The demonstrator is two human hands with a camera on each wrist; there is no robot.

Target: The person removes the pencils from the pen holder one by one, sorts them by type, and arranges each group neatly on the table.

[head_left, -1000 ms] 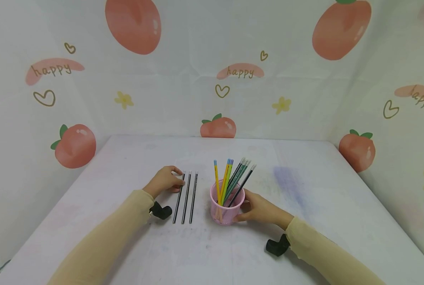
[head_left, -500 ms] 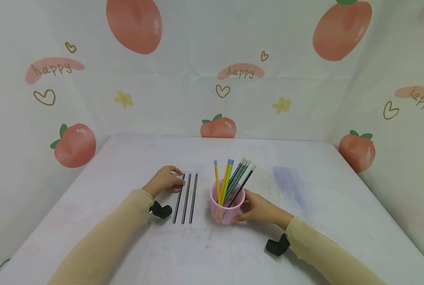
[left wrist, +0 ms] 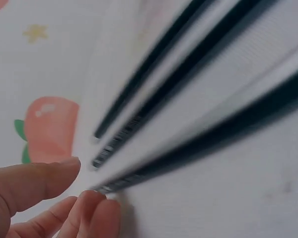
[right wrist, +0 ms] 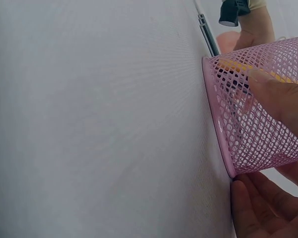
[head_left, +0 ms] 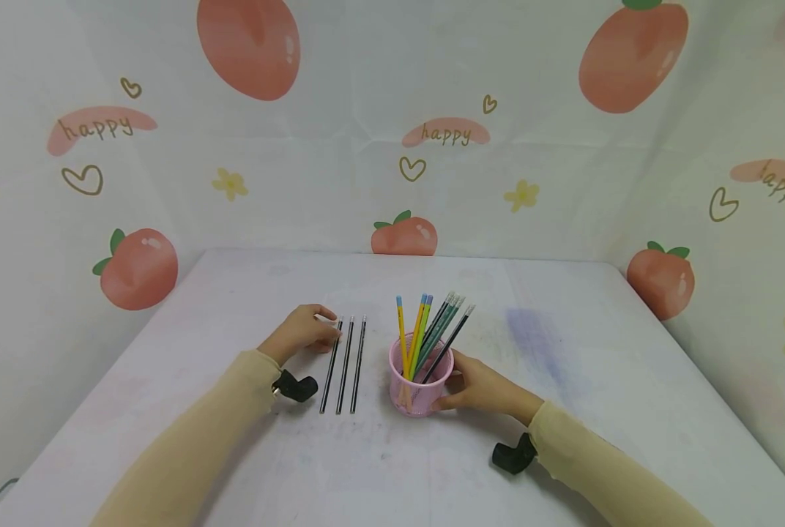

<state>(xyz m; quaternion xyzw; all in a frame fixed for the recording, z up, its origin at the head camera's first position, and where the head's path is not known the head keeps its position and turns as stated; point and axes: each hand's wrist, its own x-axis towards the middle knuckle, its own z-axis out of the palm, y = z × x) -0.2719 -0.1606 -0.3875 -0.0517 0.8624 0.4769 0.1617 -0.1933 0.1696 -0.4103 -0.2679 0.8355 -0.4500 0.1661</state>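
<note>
Three black striped pencils lie side by side on the table: a left one (head_left: 330, 369), a middle one (head_left: 345, 369) and a right one (head_left: 358, 369). My left hand (head_left: 304, 333) is at the far end of the left pencil; in the left wrist view its thumb stands apart from the fingers (left wrist: 104, 218), whose tips are right at that pencil's end. My right hand (head_left: 481, 388) holds the side of a pink mesh pencil cup (head_left: 414, 399), thumb and fingers around it. Yellow pencils (head_left: 401, 322), a lime-green one and several dark ones stand leaning in the cup.
The white table (head_left: 392, 468) has a bluish smudge (head_left: 534, 340) right of the cup. Printed cloth walls with peaches (head_left: 403, 236) border it at the back and sides. Black wrist cameras (head_left: 514, 454) hang under both sleeves.
My left hand has shifted slightly up and left, its fingertips drawing back a little from the left pencil. The right hand, the cup and the three pencils have stayed put.
</note>
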